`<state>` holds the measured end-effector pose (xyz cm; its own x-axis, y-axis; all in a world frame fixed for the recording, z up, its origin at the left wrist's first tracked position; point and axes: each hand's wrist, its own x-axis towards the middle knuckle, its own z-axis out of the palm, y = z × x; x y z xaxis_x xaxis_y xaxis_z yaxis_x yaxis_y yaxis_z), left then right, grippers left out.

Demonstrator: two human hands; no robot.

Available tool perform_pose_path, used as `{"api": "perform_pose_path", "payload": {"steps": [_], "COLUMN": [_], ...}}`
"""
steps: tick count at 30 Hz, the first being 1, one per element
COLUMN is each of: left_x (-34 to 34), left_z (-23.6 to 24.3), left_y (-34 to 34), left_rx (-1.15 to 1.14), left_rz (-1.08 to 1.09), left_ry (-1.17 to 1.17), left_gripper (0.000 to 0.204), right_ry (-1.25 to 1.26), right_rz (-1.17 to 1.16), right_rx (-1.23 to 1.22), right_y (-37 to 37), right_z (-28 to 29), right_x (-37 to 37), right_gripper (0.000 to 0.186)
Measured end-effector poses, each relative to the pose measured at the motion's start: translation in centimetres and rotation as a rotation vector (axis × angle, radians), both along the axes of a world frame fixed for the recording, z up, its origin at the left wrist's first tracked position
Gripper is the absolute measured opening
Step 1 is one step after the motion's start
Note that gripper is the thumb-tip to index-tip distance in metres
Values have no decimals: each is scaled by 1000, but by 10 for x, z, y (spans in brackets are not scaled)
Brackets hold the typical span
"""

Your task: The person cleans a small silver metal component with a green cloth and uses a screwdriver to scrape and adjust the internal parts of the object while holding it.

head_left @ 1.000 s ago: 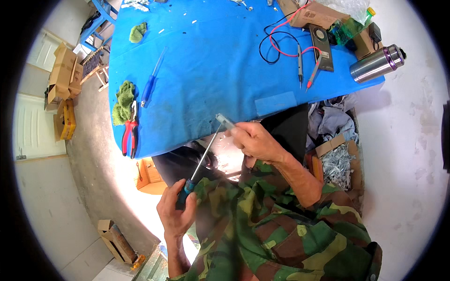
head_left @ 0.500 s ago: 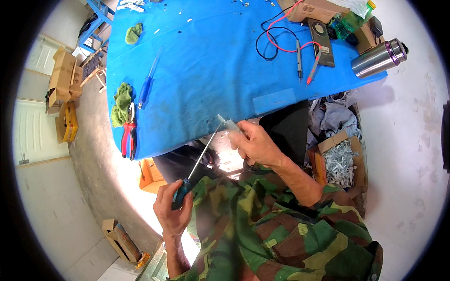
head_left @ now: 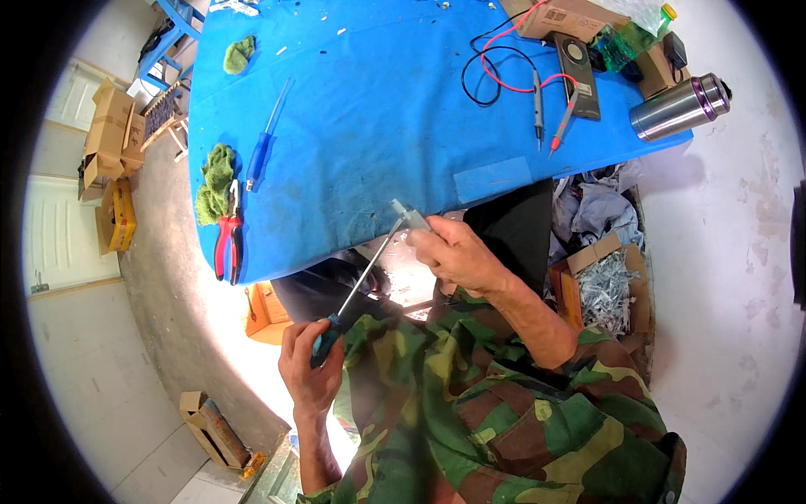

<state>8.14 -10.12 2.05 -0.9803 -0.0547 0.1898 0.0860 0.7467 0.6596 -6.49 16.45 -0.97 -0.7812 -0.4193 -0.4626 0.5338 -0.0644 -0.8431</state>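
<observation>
My left hand [head_left: 311,363] is closed round the dark teal handle of a long screwdriver [head_left: 367,271]. Its shaft slants up and to the right, and the tip meets a small whitish, translucent plastic piece [head_left: 412,217]. That piece is pinched in my right hand [head_left: 457,254], with a narrow end sticking out past the fingers. Both hands are above my lap, by the near edge of the blue-covered table [head_left: 353,151]. The fingers partly hide the plastic piece, so its exact kind is unclear.
On the table's left lie red-handled pliers [head_left: 227,244], green cloths [head_left: 217,181] and a blue screwdriver [head_left: 262,151]. To the right are meter probes [head_left: 538,113], a dark meter [head_left: 576,76] and a steel flask [head_left: 680,107]. A box of scraps [head_left: 606,290] stands below, right.
Both hands keep their grips and nearly the same places. The plastic piece has turned slightly against the screwdriver tip. The whole view has shifted a little.
</observation>
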Motion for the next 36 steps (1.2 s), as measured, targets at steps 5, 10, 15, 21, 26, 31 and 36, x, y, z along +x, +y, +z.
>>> {"api": "perform_pose_path", "payload": {"steps": [5, 10, 15, 21, 26, 31, 36], "left_x": [2, -3, -13, -20, -24, -28, -36], "left_z": [-5, -5, -4, 0, -3, -7, -8], "left_y": [0, 2, 1, 0, -5, -14, -25], "left_rx": [9, -3, -12, -73, -230, -170, 88], "left_rz": [7, -7, -68, -109, -173, -207, -228], "left_ry": [-6, -19, 55, -96, -85, -112, -241], "left_gripper": [46, 46, 44, 53, 55, 50, 39], "right_ry": [-106, -128, -109, -39, 0, 43, 42], "right_rz": [18, 54, 87, 138, 151, 175, 189], "right_rx": [-134, -153, -136, -75, -22, 44, 19], "right_y": [0, 6, 9, 10, 9, 7, 9], "right_z": [-6, -4, 1, -8, -6, -6, -9], "right_x": [-2, -2, -6, -9, -10, -12, -13], "right_gripper": [27, 33, 35, 40, 41, 43, 44]}}
